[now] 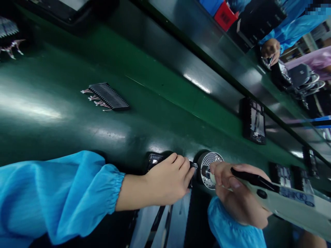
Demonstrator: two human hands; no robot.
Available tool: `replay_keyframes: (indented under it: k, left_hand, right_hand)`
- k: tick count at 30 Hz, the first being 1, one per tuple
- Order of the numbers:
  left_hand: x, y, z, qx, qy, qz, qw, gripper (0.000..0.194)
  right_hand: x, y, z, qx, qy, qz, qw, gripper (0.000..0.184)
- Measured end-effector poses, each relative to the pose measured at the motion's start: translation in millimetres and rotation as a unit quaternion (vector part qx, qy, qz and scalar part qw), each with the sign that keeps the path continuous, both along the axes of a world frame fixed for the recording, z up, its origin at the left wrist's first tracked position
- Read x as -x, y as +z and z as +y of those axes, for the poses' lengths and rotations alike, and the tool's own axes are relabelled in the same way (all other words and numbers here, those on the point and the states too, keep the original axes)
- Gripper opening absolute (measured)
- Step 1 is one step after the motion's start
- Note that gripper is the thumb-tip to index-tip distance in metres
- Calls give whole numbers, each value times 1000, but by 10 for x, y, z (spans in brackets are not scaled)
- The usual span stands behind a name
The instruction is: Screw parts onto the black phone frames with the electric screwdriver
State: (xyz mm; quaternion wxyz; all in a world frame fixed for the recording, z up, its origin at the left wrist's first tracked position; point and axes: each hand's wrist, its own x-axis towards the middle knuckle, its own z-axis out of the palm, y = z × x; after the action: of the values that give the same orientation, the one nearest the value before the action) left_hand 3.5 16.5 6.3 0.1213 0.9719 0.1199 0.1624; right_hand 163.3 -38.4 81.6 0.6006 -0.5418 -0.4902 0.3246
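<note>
My right hand (238,193) is wrapped round a pale electric screwdriver (289,203) with a black lever along its body. Its tip reaches into a round metal screw tray (210,162) with a perforated top; the contact point is hidden by the tool and fingers. Just left of the tray, my left hand (169,179) curls over the top end of a black-framed device (153,159), thumb and fingers bent round its edge. Below that hand shows the device's grey-blue panel (178,220), crossed by dark strips. The lower part runs out of view.
On the green work surface (144,127) lies a row of black parts with wired connectors (110,96). More black devices (254,120) stand along a metal rail on the right. Across the line are a red bin (225,16) and a co-worker's hand (271,50) over parts.
</note>
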Motion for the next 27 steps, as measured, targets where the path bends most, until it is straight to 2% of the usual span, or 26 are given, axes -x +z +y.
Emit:
replay_keyframes:
  k: [3, 6, 9, 18, 23, 27]
  left_hand:
    - [9, 32, 48, 65, -1, -6, 998, 52]
    - [14, 71, 105, 178, 11, -27, 984, 37]
    - [12, 90, 131, 239, 21, -47, 970, 25]
    - [1, 79, 134, 267, 15, -84, 960, 14]
    - [-2, 65, 134, 263, 7, -98, 960, 9]
    - [0, 23, 116, 242, 11, -102, 965, 11]
  right_hand:
    - [11, 40, -33, -2, -11, 0, 1000, 24]
    - [42, 87, -69, 0, -17, 23, 1000, 20]
    - [80, 135, -98, 8, -8, 29, 1000, 20]
    - [168, 223, -188, 16, 15, 32, 999, 21]
    - [208, 279, -124, 9, 44, 9, 999, 20]
    - [162, 345, -70, 31, 70, 7, 997, 18]
